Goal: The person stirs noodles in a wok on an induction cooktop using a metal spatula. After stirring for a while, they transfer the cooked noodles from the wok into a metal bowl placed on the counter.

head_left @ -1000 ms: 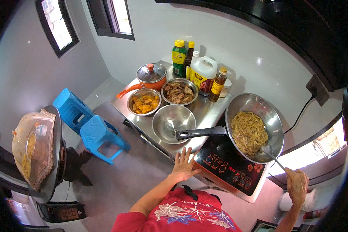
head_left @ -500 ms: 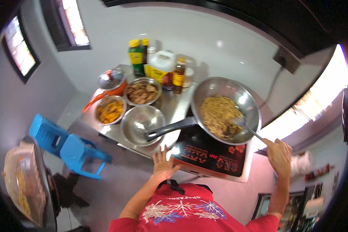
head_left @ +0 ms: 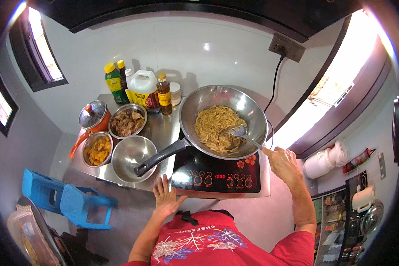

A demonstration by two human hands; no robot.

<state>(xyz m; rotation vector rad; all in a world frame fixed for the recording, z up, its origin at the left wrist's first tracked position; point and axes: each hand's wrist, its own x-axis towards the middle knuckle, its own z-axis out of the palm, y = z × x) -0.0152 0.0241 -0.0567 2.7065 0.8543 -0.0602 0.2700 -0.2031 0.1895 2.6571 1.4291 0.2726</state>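
A steel wok (head_left: 252,111) with a long black handle (head_left: 162,157) sits on a black induction cooker (head_left: 215,170). In it lies a heap of light-brown food strips (head_left: 215,126). My right hand (head_left: 283,164) is closed round the handle of a metal spatula (head_left: 239,131), whose blade rests in the strips at the heap's right side. My left hand (head_left: 166,198) has its fingers spread and holds nothing. It is at the front edge of the steel counter (head_left: 166,170), below the wok handle's end; whether its fingertips touch the edge I cannot tell.
Left of the wok stand an empty steel bowl (head_left: 131,153), a bowl of orange chunks (head_left: 97,150), a bowl of meat pieces (head_left: 128,123) and a lidded orange pot (head_left: 94,116). Sauce bottles (head_left: 164,97) line the wall. Blue stools (head_left: 82,201) stand lower left.
The whole view has shifted, so the counter and wok appear farther left. The spatula's blade remains in the strips, gripped by my right hand. My left hand stays spread near the counter edge.
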